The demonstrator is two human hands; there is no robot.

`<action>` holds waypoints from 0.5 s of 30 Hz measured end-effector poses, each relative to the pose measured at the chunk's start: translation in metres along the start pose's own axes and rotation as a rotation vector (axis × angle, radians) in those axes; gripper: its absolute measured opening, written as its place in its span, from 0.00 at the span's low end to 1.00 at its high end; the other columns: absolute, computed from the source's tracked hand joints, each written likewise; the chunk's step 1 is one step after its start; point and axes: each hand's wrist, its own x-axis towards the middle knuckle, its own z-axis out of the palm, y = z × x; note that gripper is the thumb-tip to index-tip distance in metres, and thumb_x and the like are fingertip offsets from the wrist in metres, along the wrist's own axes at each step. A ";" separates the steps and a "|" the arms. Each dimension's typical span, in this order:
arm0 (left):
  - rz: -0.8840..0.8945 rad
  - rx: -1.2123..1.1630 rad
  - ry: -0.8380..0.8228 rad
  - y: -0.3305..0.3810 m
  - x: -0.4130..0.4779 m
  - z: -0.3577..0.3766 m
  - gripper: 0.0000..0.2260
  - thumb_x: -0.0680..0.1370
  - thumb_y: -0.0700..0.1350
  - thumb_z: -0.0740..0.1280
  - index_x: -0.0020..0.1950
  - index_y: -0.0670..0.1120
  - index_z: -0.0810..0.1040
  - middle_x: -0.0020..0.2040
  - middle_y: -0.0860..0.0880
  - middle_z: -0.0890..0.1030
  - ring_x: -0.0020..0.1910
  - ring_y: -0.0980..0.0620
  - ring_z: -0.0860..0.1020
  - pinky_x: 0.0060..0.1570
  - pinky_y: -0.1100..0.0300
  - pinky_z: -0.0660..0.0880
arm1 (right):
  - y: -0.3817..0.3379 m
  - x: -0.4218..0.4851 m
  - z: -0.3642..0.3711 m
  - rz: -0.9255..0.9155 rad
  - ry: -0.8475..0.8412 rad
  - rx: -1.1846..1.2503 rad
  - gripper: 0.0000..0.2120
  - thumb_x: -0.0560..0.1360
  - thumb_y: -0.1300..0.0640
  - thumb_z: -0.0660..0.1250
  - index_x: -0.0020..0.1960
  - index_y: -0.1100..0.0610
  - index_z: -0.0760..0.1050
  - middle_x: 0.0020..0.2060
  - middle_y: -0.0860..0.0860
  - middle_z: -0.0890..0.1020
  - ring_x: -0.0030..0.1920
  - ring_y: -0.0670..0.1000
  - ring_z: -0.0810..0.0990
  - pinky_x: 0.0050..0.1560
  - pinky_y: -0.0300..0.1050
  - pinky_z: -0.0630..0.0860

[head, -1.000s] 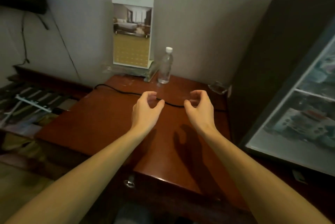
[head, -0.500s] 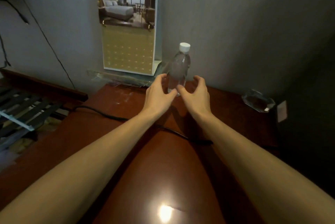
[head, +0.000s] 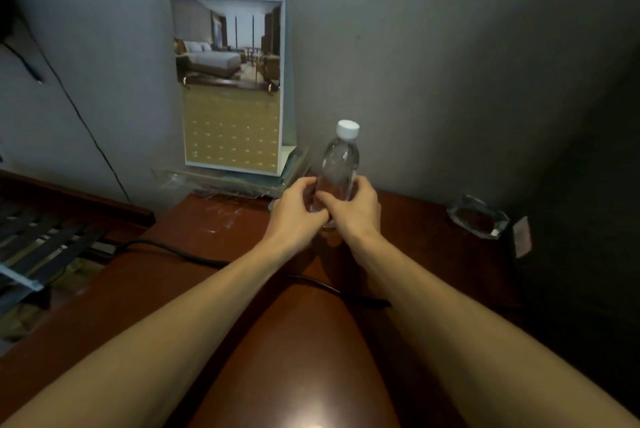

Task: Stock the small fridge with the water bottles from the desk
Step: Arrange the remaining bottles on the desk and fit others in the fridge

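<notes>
Clear plastic water bottle point(head: 339, 164) with a white cap point(head: 348, 129) stands upright at the back of the glossy reddish-brown wooden desk point(head: 294, 341). It is close to the grey wall and just right of a tall standing calendar card point(head: 228, 81) printed with a hotel bedroom photo. In the head view, the left hand point(head: 298, 208) and the right hand point(head: 358, 208) wrap the bottle's lower half from either side, fingers curled onto it, the two hands touching in front. They hide its base, so contact with the desk cannot be told. A black cable point(head: 166, 249) crosses the desk beneath both forearms. A clear glass ashtray point(head: 478, 216) sits well to the right.
</notes>
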 end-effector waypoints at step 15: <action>0.250 -0.011 0.001 0.106 -0.199 -0.012 0.21 0.69 0.40 0.80 0.59 0.54 0.81 0.52 0.60 0.86 0.51 0.66 0.83 0.55 0.61 0.80 | -0.050 -0.198 -0.143 -0.221 0.100 -0.177 0.27 0.68 0.45 0.79 0.64 0.43 0.76 0.55 0.43 0.85 0.56 0.46 0.84 0.58 0.53 0.82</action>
